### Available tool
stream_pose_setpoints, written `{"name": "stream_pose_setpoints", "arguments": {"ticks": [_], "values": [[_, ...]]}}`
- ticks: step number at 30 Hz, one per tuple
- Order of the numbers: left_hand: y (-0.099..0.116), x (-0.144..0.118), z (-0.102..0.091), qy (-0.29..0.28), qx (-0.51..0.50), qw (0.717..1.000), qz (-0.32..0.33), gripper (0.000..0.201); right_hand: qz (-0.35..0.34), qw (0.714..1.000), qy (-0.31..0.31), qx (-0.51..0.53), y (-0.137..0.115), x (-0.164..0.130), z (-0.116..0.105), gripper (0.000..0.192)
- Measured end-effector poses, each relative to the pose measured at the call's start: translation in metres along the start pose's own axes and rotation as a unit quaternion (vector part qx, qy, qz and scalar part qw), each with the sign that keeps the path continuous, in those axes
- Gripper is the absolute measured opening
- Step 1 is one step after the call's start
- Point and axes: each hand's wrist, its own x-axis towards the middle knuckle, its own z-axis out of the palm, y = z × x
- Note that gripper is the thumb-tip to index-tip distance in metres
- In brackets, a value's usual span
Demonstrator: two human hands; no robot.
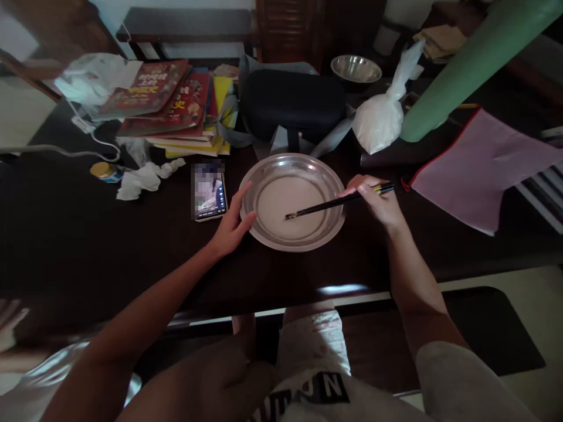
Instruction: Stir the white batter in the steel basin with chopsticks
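Head view, dim light. Metal plate (264, 176) sits flat on the dark table (65, 234), centred in front of the person, with a pale layer covering its bottom. Right hand (378, 202) is closed around a pair of chopsticks (334, 203), pinched near their upper ends, just outside the plate's right rim. Long axis of the chopsticks runs nearly level, right to left and slightly toward the person; tips lie in the pale layer near the plate's middle, to the left of the grip. Left hand (233, 225) holds nothing: fingers spread, thumb and forefinger cupped against the plate's left rim, touching it. Both hands are thus at the plate, one on each side. Phone (209, 192) lies just left of the left hand, screen lit. Stack of books (171, 99), crumpled tissue (143, 179) and tied plastic bag (380, 114) stand farther back, well apart.
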Motion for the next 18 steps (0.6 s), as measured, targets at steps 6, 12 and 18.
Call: {"name": "stream_pose_setpoints", "arguments": {"ticks": [6, 12, 18], "values": [[-0.0012, 0.0023, -0.0037, -0.014, 0.024, 1.0, 0.0, 0.062, 0.006, 0.998, 0.063, 0.015, 0.0016, 0.0002, -0.0016, 0.028], [0.0003, 0.002, -0.004, -0.014, 0.037, 0.999, -0.005, 0.06, -0.008, 1.0, 0.004, -0.001, 0.0005, 0.0007, 0.0003, 0.029], [0.0004, 0.0018, -0.0041, -0.008, 0.039, 0.999, -0.006, 0.057, 0.009, 0.999, 0.037, 0.017, 0.0015, 0.0015, -0.0009, 0.031]]}}
